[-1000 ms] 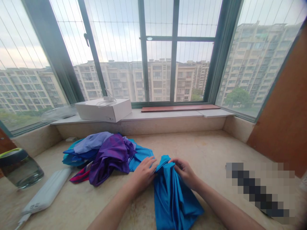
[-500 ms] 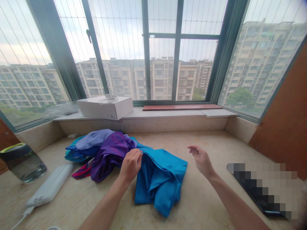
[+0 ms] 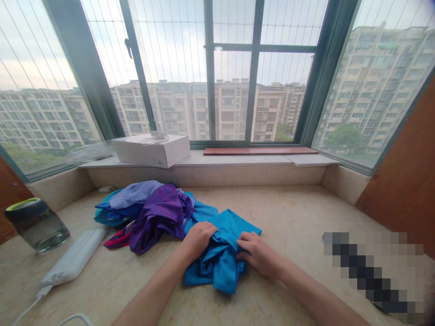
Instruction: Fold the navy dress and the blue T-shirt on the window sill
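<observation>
A bright blue piece of fabric (image 3: 226,277), perhaps a garment, lies crumpled on the stone-like surface in front of me. My left hand (image 3: 201,236) is closed on its upper left part, fingertips pressed into the folds. On the right side of the same fabric, my right hand (image 3: 256,254) pinches an edge between thumb and fingers. Just left of my left hand is a heap with a shiny purple cloth (image 3: 156,217), a lavender cloth (image 3: 137,194) and a pink-red strip (image 3: 117,240). The blue fabric's far left part reaches up against this heap.
A dark tinted bottle (image 3: 39,226) and a white power bank (image 3: 73,258) with a cable are at the left. A white box (image 3: 149,151) and a reddish board (image 3: 258,151) rest on the window ledge. A dark, pixelated object (image 3: 367,271) lies at the right.
My right hand has moved left and down from the air onto the blue fabric and taken hold of it. My left hand has shifted right and slightly down; the fabric is more bunched.
</observation>
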Motion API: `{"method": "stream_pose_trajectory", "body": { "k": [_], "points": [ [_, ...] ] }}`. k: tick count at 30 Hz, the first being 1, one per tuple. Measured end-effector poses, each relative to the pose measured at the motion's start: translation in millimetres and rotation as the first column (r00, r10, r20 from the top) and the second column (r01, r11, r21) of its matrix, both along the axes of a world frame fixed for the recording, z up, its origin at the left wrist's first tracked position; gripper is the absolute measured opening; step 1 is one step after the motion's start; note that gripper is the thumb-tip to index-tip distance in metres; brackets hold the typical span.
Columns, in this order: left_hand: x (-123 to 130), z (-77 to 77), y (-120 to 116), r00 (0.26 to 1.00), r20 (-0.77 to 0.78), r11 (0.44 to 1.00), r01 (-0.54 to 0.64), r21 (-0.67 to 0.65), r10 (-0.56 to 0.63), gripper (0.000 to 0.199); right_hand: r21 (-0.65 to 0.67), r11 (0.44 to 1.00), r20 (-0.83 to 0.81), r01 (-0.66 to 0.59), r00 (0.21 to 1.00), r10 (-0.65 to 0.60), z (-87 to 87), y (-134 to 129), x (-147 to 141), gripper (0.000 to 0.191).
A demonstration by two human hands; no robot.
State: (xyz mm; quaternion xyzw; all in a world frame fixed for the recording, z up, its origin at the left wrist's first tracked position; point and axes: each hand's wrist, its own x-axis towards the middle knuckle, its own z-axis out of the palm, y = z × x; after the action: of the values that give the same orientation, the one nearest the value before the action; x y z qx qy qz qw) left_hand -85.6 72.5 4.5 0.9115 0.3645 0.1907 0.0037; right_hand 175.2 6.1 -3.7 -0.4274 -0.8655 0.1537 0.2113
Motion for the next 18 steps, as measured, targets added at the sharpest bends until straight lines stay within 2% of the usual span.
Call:
{"method": "stream_pose_trajectory", "body": {
  "k": [2, 4, 7, 9, 11, 13, 14, 15, 18],
  "points": [
    [-3.9, 5.9, 2.7, 0.982, 0.17, 0.996, -0.078, -0.041, 0.084, 0.04, 0.069, 0.997, -0.005, -0.025, 1.0, 0.025, 3.3, 2.3, 8.6, 0.025],
    [-12.5, 13.5, 4.7, 0.913, 0.375, 0.987, -0.146, -0.073, 0.163, 0.032, 0.131, 0.991, -0.088, -0.021, 0.996, 0.033, 8.0, 5.5, 23.1, 0.032],
    [-27.5, 21.9, 6.1, 0.761, 0.578, 0.955, -0.264, -0.137, 0.293, 0.023, 0.205, 0.97, -0.298, 0.128, 0.952, -0.063, 14.7, 13.9, 50.7, 0.041],
    [-34.3, 23.5, 6.7, 0.71, 0.611, 0.935, -0.307, -0.177, 0.349, 0.017, 0.195, 0.935, -0.399, 0.295, 0.895, -0.199, 16.9, 21.4, 67.2, 0.047],
    [-36.4, 22.2, 7.4, 0.716, 0.589, 0.926, -0.314, -0.209, 0.375, 0.019, 0.148, 0.879, -0.428, 0.453, 0.831, -0.356, 17.2, 27.7, 77.5, 0.049],
    [-33.7, 19.9, 7.4, 0.732, 0.554, 0.918, -0.319, -0.236, 0.397, 0.027, 0.13, 0.825, -0.425, 0.55, 0.783, -0.455, 16.5, 30.2, 79.3, 0.047],
    [-31.1, 18.9, 7.0, 0.735, 0.54, 0.912, -0.324, -0.249, 0.409, 0.03, 0.136, 0.818, -0.427, 0.559, 0.778, -0.46, 16.0, 29.4, 77.0, 0.045],
    [-28.2, 18.2, 6.2, 0.736, 0.532, 0.908, -0.328, -0.26, 0.419, 0.032, 0.139, 0.835, -0.427, 0.532, 0.793, -0.434, 15.5, 27.3, 73.0, 0.043],
    [-20.4, 18.7, 2.5, 0.74, 0.531, 0.91, -0.311, -0.276, 0.414, 0.033, 0.067, 0.96, -0.335, 0.271, 0.913, -0.234, 13.7, 16.2, 55.5, 0.038]
  ]
}}
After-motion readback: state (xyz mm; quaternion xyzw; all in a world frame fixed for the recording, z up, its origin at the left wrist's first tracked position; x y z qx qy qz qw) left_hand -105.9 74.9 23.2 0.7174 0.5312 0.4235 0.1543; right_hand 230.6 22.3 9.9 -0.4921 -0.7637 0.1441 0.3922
